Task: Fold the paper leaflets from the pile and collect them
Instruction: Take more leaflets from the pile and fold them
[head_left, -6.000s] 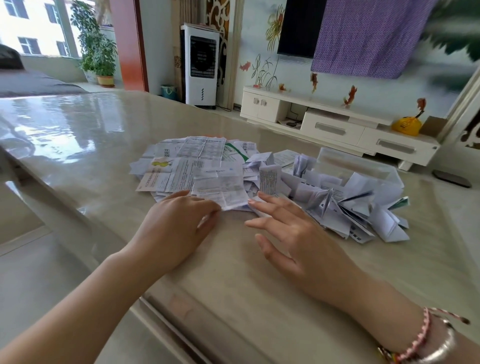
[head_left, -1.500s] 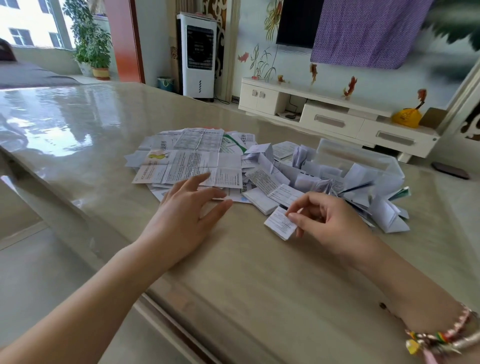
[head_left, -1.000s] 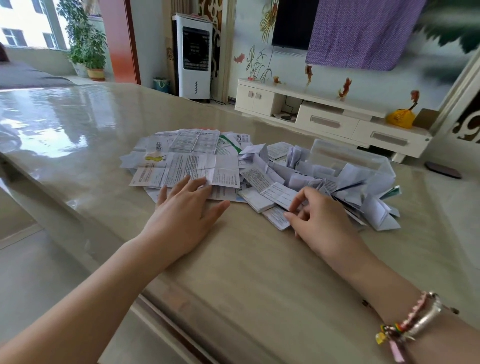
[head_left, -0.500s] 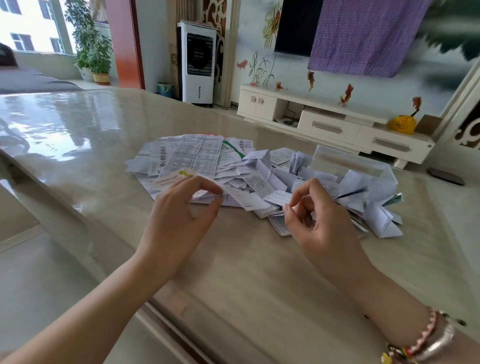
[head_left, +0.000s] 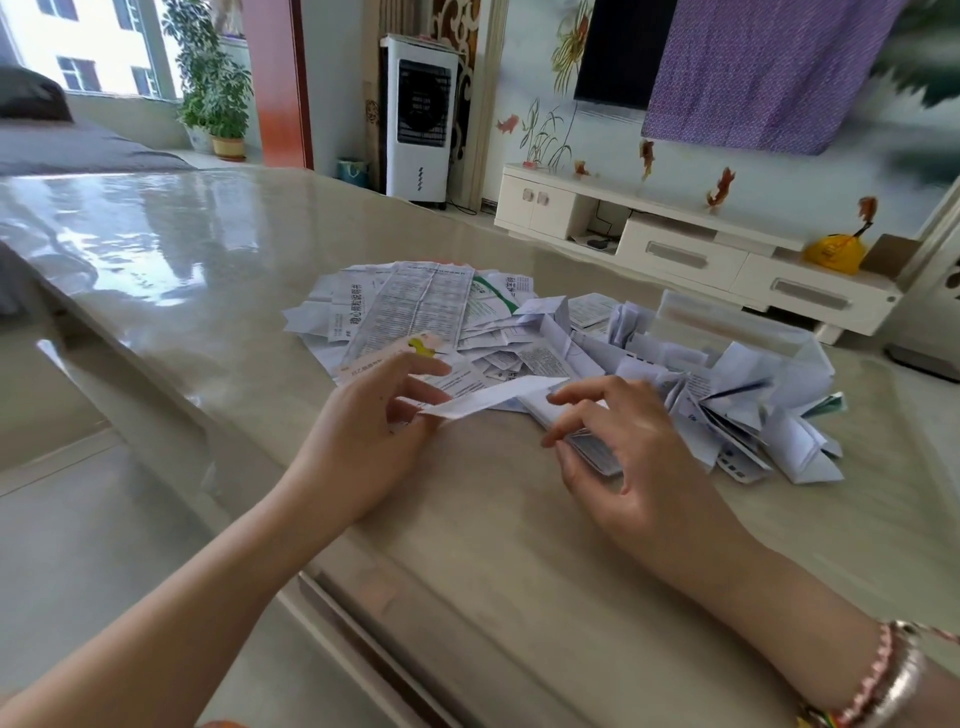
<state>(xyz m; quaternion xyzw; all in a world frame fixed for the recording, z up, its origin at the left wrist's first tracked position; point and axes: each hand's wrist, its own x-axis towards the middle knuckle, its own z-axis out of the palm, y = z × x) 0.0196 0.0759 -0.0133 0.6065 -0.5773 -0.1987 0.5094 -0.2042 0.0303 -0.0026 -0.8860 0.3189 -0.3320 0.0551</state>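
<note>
A pile of flat printed leaflets lies spread on the glossy beige table. To its right is a heap of folded leaflets. My left hand pinches the left end of one white leaflet and holds it lifted off the pile, seen almost edge-on. My right hand hovers just right of it with fingers loosely curled, its index tip close to the leaflet's right end. It holds nothing that I can see. A small folded leaflet lies partly under this hand.
A clear plastic box stands behind the folded heap, partly buried by it. The table's near edge runs diagonally below my forearms. A white TV cabinet and a white air cooler stand beyond the table.
My right hand set a folded leaflet down by the heap and let go. My left hand picked a sheet off the flat pile and raised it; my right hand came up beside it.
</note>
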